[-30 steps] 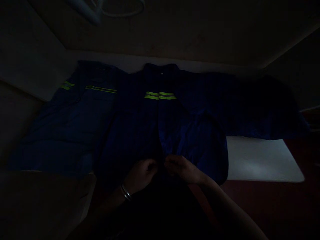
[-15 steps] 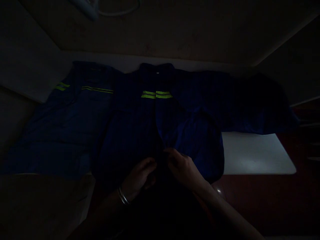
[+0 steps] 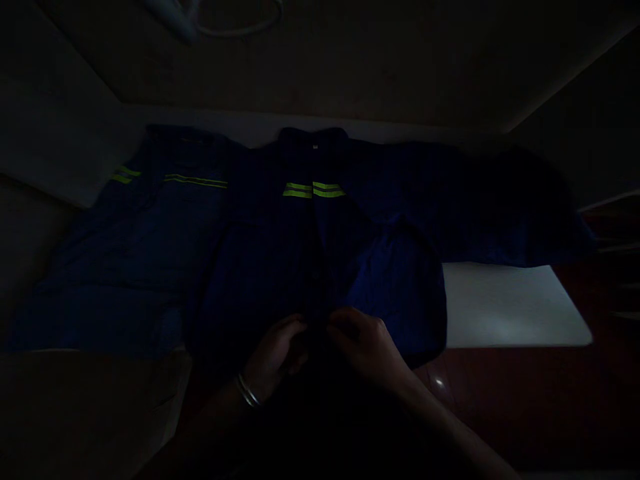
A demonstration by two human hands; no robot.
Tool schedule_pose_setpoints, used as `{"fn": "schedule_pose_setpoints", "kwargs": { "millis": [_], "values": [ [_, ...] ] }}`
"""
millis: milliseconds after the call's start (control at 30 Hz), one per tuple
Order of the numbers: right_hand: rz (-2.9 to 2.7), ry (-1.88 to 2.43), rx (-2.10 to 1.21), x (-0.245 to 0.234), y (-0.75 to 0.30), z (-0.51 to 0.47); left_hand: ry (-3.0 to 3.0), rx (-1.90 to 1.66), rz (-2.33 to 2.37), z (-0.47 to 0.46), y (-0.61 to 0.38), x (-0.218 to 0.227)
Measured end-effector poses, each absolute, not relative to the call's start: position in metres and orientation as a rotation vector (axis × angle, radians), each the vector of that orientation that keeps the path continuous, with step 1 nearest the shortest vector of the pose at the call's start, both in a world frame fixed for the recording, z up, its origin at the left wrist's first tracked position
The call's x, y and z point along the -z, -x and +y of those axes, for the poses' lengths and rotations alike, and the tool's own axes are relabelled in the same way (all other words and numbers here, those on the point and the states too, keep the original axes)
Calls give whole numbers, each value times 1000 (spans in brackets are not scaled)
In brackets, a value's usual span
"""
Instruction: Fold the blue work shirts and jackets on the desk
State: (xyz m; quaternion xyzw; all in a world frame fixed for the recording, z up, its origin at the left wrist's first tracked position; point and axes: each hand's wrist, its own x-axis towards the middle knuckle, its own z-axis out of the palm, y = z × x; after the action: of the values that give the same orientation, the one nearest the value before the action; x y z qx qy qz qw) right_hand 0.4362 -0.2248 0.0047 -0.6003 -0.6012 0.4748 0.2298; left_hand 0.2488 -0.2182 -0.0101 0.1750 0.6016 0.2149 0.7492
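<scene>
A dark blue work jacket [image 3: 260, 260] with yellow-green reflective chest strips lies front up, its collar at the far side. My left hand [image 3: 280, 347], a silver bangle on its wrist, is closed on the lower front of the jacket left of the opening. Opposite it, my right hand [image 3: 367, 340] pinches the other front edge near the hem. The front edges part slightly above my hands. Deep shadow hides the fingertips and the cloth between them.
Another blue garment [image 3: 125, 247] with reflective strips lies at the left. More dark cloth [image 3: 510, 207] spreads to the right, over a white tabletop [image 3: 510, 307]. A wall [image 3: 350, 67] rises behind, with a pale looped cord [image 3: 240, 30] at the top.
My right hand has moved slightly down toward the hem, and the right front edge of the jacket has shifted with it. My left hand is nearly where it was.
</scene>
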Motion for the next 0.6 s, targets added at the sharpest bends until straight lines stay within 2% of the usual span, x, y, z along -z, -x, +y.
{"fn": "schedule_pose_setpoints", "kwargs": {
  "millis": [200, 300, 500, 600],
  "values": [
    [-1176, 1470, -1709, 2, -442, -224, -594, -358, 1372, -220, -245, 16],
    [-1151, 1430, -1816, 1, -438, -223, -722, -351, 1399, -224, -243, 14],
    [-1943, 1319, -1553, -7, -427, -220, -1088, -287, 1319, -232, -222, 2],
    [-2116, 1300, -1436, -3, -425, -219, -1124, -204, 1255, -239, -212, 6]
  ]
}}
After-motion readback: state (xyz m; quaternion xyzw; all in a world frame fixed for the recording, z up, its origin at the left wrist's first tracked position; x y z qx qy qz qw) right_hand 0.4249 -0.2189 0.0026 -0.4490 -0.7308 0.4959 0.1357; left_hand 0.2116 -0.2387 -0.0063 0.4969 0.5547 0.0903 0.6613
